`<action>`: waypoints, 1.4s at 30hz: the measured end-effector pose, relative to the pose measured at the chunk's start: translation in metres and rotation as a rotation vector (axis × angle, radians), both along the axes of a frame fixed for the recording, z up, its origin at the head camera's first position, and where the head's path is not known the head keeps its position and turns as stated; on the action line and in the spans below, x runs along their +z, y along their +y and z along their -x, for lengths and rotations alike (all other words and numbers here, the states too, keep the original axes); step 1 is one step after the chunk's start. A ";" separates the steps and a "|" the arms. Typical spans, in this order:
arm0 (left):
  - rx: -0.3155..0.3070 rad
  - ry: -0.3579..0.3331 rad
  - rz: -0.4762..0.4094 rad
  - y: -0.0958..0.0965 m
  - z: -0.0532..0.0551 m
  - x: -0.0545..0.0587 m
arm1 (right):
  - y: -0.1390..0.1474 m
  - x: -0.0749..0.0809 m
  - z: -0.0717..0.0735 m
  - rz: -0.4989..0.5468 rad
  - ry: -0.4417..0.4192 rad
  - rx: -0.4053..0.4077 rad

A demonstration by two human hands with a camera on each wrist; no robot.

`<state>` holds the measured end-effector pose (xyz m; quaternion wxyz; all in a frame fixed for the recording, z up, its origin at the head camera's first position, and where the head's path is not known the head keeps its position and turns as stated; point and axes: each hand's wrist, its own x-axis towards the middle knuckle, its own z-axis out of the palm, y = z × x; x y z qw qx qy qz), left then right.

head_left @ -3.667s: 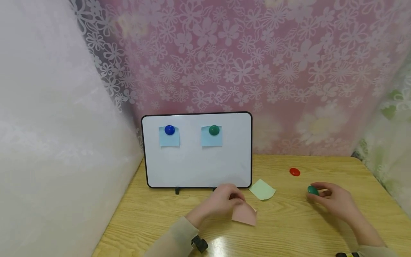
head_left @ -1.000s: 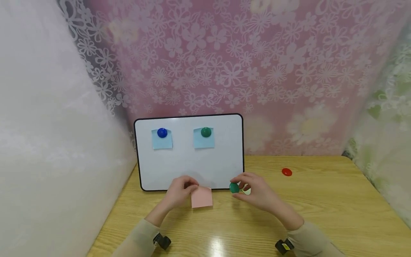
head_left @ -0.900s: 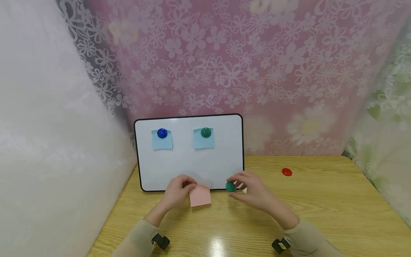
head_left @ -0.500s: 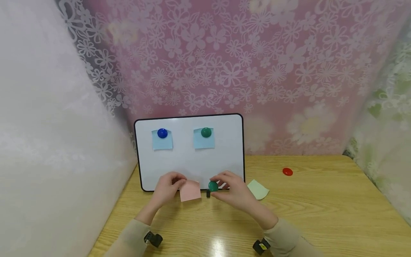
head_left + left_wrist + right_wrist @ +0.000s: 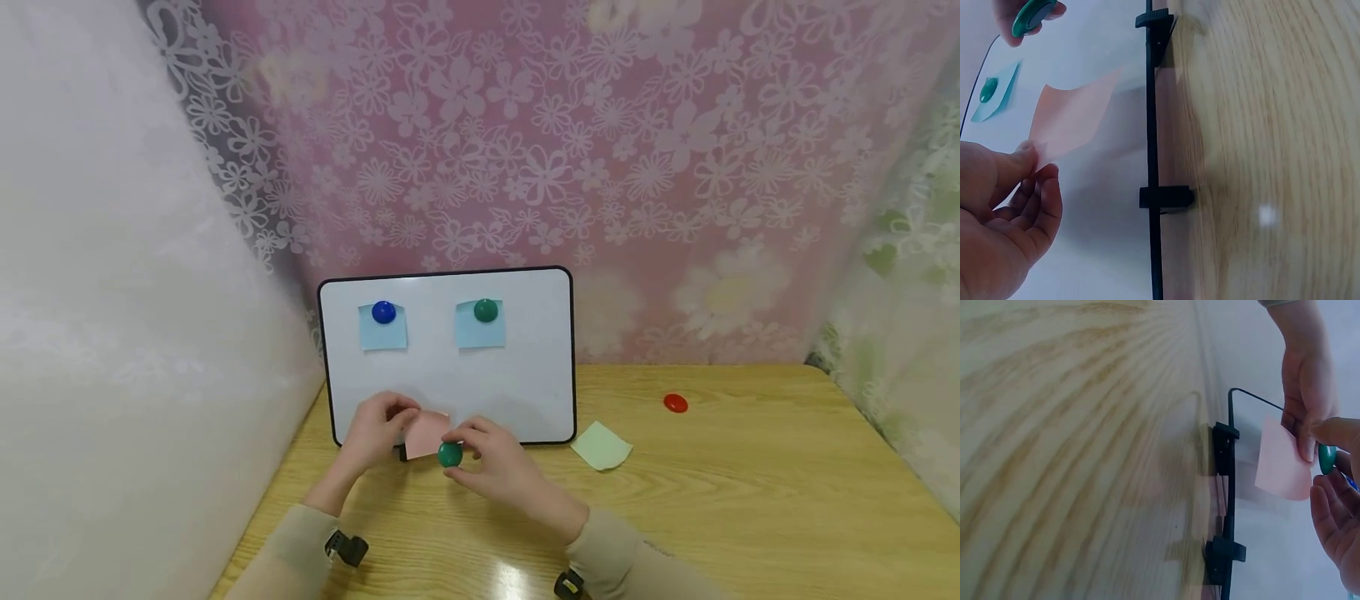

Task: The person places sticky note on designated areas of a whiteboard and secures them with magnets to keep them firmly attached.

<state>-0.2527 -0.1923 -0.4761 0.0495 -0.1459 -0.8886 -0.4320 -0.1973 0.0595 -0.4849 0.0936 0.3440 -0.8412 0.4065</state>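
My left hand (image 5: pixel 380 427) pinches a pink sticky note (image 5: pixel 427 433) by its upper left corner, in front of the lower part of a whiteboard (image 5: pixel 525 367). In the left wrist view the note (image 5: pixel 1072 119) hangs off thumb and fingertips, slightly curved. Just right of it, my right hand (image 5: pixel 502 463) holds a round green magnet (image 5: pixel 450 454) between thumb and fingers. Higher on the board, a blue magnet (image 5: pixel 384 312) and another green magnet (image 5: pixel 486 311) each sit on a light blue sticky note (image 5: pixel 480 336).
A pale green sticky note (image 5: pixel 602 447) lies on the wooden table (image 5: pixel 720 500) at the board's lower right corner. Farther right is a red magnet (image 5: pixel 676 403). Small black feet (image 5: pixel 1167 197) jut out under the board. A flowered pink curtain (image 5: pixel 600 167) hangs behind.
Both hands have moved left along the board's lower edge, bringing the pink note and the green magnet. The right hand has come in from the far right, close to the note.
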 end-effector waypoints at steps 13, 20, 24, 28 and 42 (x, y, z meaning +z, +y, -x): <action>0.022 0.044 0.039 -0.007 0.020 0.012 | -0.035 0.004 0.032 -0.140 0.206 -0.133; 0.038 0.090 0.049 -0.012 0.025 0.014 | -0.053 0.008 0.047 -0.211 0.277 -0.219; 0.051 0.106 0.049 -0.013 0.025 0.015 | -0.058 0.007 0.054 -0.214 0.281 -0.234; 0.053 0.116 0.051 -0.013 0.025 0.016 | -0.060 0.005 0.059 -0.216 0.300 -0.244; 0.060 0.144 0.055 -0.017 0.029 0.012 | -0.072 0.010 0.069 -0.212 0.345 -0.260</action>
